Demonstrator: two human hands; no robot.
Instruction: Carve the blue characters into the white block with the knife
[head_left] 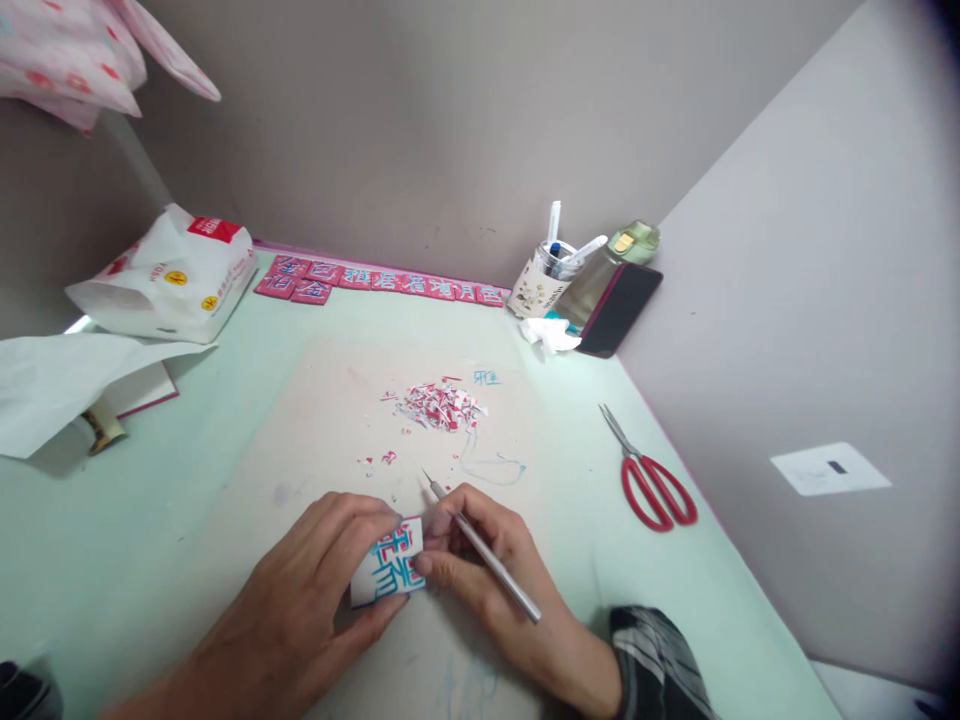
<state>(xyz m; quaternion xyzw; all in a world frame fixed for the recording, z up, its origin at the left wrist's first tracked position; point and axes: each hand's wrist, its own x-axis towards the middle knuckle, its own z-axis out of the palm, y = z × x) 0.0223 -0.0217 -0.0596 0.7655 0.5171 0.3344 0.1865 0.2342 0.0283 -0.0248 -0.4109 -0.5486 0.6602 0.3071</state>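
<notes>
My left hand (315, 580) grips a small white square tile (367, 582) by its edges, fingers on the far side and thumb along the near side. Blue character strokes cover the tile, with red showing in places along them. My right hand (502, 580) holds a slim silver craft knife (495, 565) between its fingers, the thin tip pointing away to the upper left. The right thumb also touches the tile's right edge. Just beyond both hands lies a heap of red and white shavings (444, 405) on the beige work mat (300, 430).
Red-handled scissors (656, 490) lie at the right. Finished red character tiles (390, 280) line the back edge. A jar of pens (540, 280), a green bottle (600, 280), a phone (622, 310) and a crumpled tissue (551, 335) stand back right. A tissue pack (172, 280) sits back left.
</notes>
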